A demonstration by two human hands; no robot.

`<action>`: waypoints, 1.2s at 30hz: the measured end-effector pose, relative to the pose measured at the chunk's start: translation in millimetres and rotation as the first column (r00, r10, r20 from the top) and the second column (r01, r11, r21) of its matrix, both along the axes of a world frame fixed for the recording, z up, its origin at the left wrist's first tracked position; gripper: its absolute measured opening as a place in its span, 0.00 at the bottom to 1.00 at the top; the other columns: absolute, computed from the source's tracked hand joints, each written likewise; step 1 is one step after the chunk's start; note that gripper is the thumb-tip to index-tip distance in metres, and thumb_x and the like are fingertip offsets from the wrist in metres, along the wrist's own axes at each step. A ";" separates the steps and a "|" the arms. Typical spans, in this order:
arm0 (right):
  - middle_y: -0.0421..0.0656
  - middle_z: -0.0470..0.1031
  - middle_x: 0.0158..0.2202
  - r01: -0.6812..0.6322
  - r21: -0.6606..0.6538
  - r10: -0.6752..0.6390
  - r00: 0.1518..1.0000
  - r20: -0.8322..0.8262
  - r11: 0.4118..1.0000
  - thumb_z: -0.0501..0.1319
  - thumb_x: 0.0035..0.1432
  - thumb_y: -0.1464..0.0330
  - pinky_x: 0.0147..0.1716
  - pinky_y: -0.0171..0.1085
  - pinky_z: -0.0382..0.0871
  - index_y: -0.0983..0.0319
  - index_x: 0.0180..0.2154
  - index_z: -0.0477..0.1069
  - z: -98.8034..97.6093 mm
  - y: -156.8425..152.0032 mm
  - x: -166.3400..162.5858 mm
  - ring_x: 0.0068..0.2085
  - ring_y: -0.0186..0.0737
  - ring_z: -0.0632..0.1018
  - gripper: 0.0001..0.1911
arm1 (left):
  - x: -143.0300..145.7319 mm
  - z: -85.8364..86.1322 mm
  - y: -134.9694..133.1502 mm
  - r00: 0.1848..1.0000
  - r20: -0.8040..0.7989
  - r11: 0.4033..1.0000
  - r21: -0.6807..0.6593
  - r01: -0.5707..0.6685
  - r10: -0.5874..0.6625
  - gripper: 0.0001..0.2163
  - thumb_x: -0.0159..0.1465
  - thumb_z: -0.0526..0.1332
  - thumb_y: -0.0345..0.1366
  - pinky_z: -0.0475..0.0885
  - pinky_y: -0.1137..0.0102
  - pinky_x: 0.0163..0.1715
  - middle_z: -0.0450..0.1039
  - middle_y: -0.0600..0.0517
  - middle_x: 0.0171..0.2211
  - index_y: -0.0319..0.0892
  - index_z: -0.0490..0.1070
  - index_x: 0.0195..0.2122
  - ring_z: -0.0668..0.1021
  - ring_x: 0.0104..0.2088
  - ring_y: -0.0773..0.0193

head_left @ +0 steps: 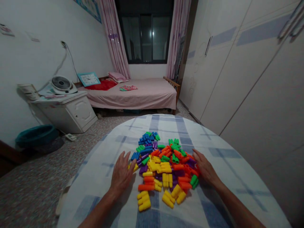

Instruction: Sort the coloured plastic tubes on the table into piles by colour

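A loose pile of plastic building pieces, shaped like joined tubes, lies in the middle of the table. Yellow pieces (pixel 167 180) are mostly at the near side, orange-red pieces (pixel 184 182) to the right, blue pieces (pixel 145 138) at the far left, with green pieces (pixel 175 147) and purple pieces (pixel 143 170) mixed in. My left hand (pixel 122 172) is at the pile's left edge, fingers spread, thumb by a yellow piece. On the opposite side, my right hand (pixel 204 167) rests against the right edge, fingers stretched forward and partly hidden. Neither hand visibly grips a piece.
A blue-and-white checked cloth (pixel 106 202) covers the round table. Beyond it stand a bed (pixel 152 95) with a pink sheet, a white cabinet (pixel 80 114) bearing a fan (pixel 61 84), and a teal bin (pixel 35 136). A wardrobe (pixel 249 95) lines the right side.
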State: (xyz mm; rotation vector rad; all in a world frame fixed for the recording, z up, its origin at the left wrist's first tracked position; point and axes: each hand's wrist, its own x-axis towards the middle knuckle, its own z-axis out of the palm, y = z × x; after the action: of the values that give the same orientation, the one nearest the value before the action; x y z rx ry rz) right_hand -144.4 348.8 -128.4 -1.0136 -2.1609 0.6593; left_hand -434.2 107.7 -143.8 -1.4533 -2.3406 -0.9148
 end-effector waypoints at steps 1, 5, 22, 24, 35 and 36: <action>0.50 0.71 0.54 0.083 0.016 -0.083 0.996 -0.019 0.996 0.47 0.60 0.55 0.58 0.52 0.59 0.60 0.50 0.71 -9.8 -8.2 4.4 0.57 0.50 0.68 0.25 | 0.1 -10.6 -5.7 1.000 -0.014 1.000 -0.008 0.005 -0.006 0.14 0.63 0.52 0.35 0.62 0.48 0.57 0.66 0.44 0.56 0.45 0.70 0.48 0.63 0.61 0.48; 0.50 0.70 0.55 0.133 -0.098 -0.142 0.985 -0.097 0.986 0.47 0.59 0.53 0.59 0.51 0.57 0.62 0.54 0.66 -19.4 -43.3 -15.7 0.56 0.48 0.69 0.29 | 27.2 -23.4 6.5 0.992 0.127 1.000 0.003 0.008 -0.009 0.17 0.63 0.53 0.38 0.60 0.50 0.58 0.63 0.44 0.59 0.44 0.67 0.53 0.62 0.62 0.50; 0.47 0.66 0.58 -0.160 -0.225 0.059 0.916 -0.398 0.961 0.48 0.60 0.52 0.61 0.47 0.55 0.61 0.56 0.64 53.0 -55.2 -95.9 0.60 0.44 0.66 0.29 | 62.0 72.3 98.7 0.890 0.369 0.927 0.352 0.131 -0.266 0.18 0.67 0.48 0.43 0.59 0.59 0.61 0.66 0.44 0.55 0.40 0.69 0.50 0.67 0.58 0.59; 0.49 0.66 0.58 -0.089 -0.096 0.054 0.947 -0.318 0.991 0.47 0.60 0.52 0.61 0.48 0.54 0.61 0.56 0.64 50.8 -23.7 -87.9 0.59 0.45 0.65 0.29 | 24.9 75.2 106.8 0.941 0.274 0.936 0.339 0.100 -0.199 0.18 0.67 0.48 0.43 0.59 0.58 0.61 0.65 0.43 0.56 0.40 0.70 0.50 0.66 0.59 0.58; 0.46 0.67 0.58 -0.247 -0.113 0.250 0.968 0.016 0.963 0.44 0.62 0.53 0.61 0.46 0.55 0.60 0.56 0.66 1.2 74.6 -116.1 0.60 0.43 0.66 0.28 | 46.4 15.3 -7.4 0.569 -0.430 0.675 -0.144 0.724 -0.701 0.25 0.59 0.62 0.47 0.52 0.48 0.62 0.55 0.51 0.64 0.58 0.62 0.58 0.60 0.63 0.51; 0.46 0.67 0.58 -0.282 -0.122 0.287 0.958 0.022 0.952 0.45 0.62 0.54 0.61 0.46 0.55 0.60 0.56 0.66 0.8 69.8 -120.6 0.59 0.44 0.66 0.28 | 63.1 8.2 -16.6 0.489 -0.520 0.648 -0.177 0.741 -0.701 0.22 0.59 0.64 0.40 0.50 0.50 0.63 0.57 0.58 0.63 0.61 0.65 0.54 0.60 0.63 0.56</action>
State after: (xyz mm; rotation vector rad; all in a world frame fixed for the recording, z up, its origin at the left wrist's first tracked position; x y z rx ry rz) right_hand -265.0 418.7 -127.7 -0.7838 -2.3498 0.9172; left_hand -371.1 91.1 -135.6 -2.3488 -1.2117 -0.5716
